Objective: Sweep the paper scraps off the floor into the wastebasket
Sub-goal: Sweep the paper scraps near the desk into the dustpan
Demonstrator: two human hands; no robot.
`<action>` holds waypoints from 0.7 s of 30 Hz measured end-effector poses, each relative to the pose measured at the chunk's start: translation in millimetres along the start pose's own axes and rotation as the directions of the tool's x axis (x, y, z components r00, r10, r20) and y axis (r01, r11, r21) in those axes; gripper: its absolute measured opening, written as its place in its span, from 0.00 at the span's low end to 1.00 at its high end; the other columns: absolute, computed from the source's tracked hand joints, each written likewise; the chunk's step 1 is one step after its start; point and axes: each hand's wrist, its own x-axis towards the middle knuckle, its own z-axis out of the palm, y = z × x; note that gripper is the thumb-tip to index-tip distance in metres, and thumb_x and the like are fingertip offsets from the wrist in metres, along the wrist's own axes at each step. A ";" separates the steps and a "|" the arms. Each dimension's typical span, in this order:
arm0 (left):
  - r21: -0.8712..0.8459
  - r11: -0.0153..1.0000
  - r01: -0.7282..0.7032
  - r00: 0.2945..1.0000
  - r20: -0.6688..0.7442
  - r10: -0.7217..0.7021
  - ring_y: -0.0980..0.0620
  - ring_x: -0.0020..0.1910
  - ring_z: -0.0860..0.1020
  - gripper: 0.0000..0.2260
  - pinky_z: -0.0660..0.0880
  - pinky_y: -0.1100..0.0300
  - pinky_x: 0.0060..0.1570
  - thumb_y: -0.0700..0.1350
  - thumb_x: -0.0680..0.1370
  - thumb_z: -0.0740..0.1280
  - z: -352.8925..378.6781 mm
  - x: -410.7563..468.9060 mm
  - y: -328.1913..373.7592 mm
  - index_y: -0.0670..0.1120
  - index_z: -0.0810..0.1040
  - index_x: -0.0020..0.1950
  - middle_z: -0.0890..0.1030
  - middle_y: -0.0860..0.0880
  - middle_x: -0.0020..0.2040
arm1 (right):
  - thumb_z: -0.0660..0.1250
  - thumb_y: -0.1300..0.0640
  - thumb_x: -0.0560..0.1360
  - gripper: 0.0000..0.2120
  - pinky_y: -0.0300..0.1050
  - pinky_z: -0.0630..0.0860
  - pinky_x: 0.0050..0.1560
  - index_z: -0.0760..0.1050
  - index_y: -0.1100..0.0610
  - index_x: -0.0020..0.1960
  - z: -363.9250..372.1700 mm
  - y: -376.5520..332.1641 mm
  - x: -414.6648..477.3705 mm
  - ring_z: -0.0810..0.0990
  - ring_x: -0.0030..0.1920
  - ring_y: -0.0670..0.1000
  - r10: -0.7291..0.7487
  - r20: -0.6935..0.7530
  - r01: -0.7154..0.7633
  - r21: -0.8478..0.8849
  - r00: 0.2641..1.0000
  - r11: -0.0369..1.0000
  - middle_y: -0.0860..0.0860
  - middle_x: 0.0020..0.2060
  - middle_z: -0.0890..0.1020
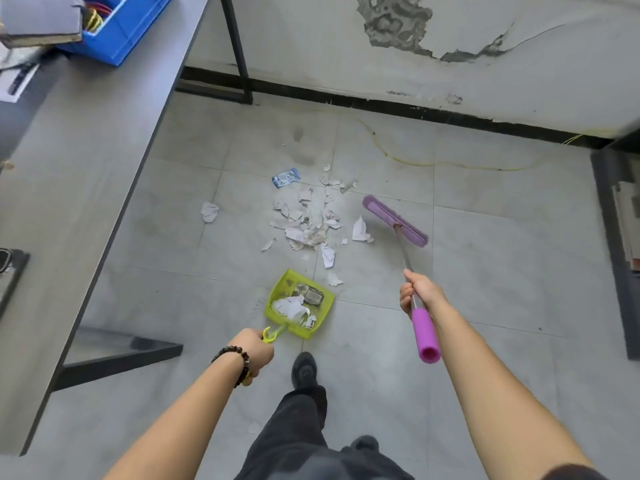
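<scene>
Grey tiled floor (485,271) under a cracked wall, with torn paper strewn across it.
On my feed I see the paper scraps (306,221) heaped near centre, and the purple broom head (394,221) sits just beside them at 3 o'clock, its pole gripped by the right hand (420,294). At 6 o'clock from the heap the green dustpan (299,303) holds some scraps, the left hand (254,351) curled round its handle. A table (86,168) runs along 9 o'clock.
</scene>
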 end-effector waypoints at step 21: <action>0.022 1.000 0.017 0.999 0.037 -0.018 0.50 0.23 0.62 0.05 0.60 0.64 0.27 0.34 0.71 0.56 -11.7 14.8 33.1 0.43 0.68 0.38 0.67 0.47 0.28 | 0.61 0.58 0.79 0.08 0.31 0.62 0.14 0.67 0.53 0.41 -13.2 67.2 -102.9 0.66 0.16 0.41 0.422 0.054 -0.371 -0.387 0.905 0.844 0.46 0.23 0.67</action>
